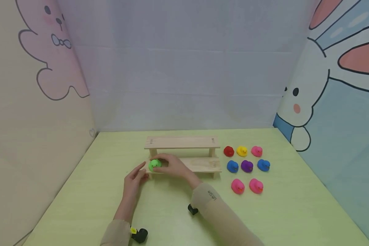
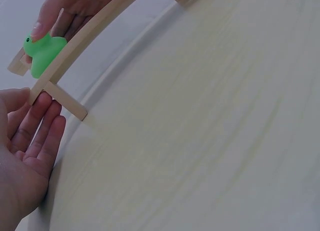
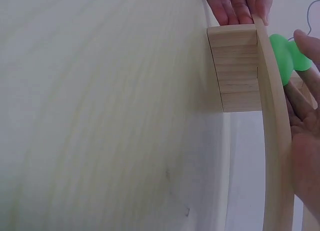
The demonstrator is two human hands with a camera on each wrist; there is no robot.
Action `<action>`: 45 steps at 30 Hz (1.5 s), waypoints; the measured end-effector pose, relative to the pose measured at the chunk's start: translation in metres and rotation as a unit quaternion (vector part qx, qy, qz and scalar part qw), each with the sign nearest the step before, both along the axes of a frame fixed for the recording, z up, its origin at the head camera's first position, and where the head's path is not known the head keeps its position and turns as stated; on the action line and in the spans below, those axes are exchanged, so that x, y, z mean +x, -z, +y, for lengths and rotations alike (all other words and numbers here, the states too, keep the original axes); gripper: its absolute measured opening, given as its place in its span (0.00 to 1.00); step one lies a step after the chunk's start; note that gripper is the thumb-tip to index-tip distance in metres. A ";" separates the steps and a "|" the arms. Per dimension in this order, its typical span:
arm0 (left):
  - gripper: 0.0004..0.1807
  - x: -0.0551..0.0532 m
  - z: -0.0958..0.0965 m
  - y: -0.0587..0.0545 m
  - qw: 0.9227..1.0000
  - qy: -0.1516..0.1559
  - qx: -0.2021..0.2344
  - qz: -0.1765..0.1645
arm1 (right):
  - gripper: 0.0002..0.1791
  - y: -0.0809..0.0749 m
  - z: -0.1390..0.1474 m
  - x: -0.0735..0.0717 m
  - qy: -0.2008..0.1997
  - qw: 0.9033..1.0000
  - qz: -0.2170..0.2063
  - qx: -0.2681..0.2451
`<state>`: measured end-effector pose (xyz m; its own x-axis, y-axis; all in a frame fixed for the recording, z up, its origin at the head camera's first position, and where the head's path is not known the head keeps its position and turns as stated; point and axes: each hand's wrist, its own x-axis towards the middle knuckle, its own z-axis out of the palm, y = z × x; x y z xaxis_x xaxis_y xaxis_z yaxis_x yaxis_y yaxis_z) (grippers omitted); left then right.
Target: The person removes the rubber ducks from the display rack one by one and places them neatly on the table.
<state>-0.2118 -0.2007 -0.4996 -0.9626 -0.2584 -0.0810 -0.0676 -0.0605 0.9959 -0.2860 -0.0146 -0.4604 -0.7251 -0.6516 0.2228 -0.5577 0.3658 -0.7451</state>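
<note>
A green rubber duck (image 1: 154, 165) sits on the left end of the lower board (image 1: 203, 165) of a two-tier wooden stand. My right hand (image 1: 174, 166) reaches over that board and holds the duck between thumb and fingers. At the same end, my left hand (image 1: 132, 182) grips the board's edge. The left wrist view has its thumb (image 2: 17, 98) along the board's end and its fingers (image 2: 42, 118) underneath, beside the stand's leg (image 2: 68, 101). The duck (image 3: 283, 56) also shows beside the right thumb in the right wrist view.
The upper board (image 1: 184, 142) rises behind the lower one. Right of the stand, several rubber ducks stand in rows on the table (image 1: 295, 212): red (image 1: 229, 151), yellow (image 1: 242, 151), purple (image 1: 247, 166), blue (image 1: 232, 166) and pink (image 1: 238, 186). Fabric walls enclose the table.
</note>
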 end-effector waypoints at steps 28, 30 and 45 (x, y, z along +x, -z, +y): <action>0.21 -0.001 0.000 0.000 1.000 -0.016 -0.010 -0.019 | 0.25 0.003 0.008 0.001 -0.012 0.993 -0.067 -0.100; 0.21 0.000 0.001 0.001 1.000 -0.016 -0.011 -0.020 | 0.25 0.003 0.009 0.002 -0.012 0.992 -0.072 -0.100; 0.22 -0.004 0.001 -0.001 1.000 -0.015 -0.019 -0.019 | 0.25 0.000 0.011 -0.001 -0.015 0.991 -0.088 -0.103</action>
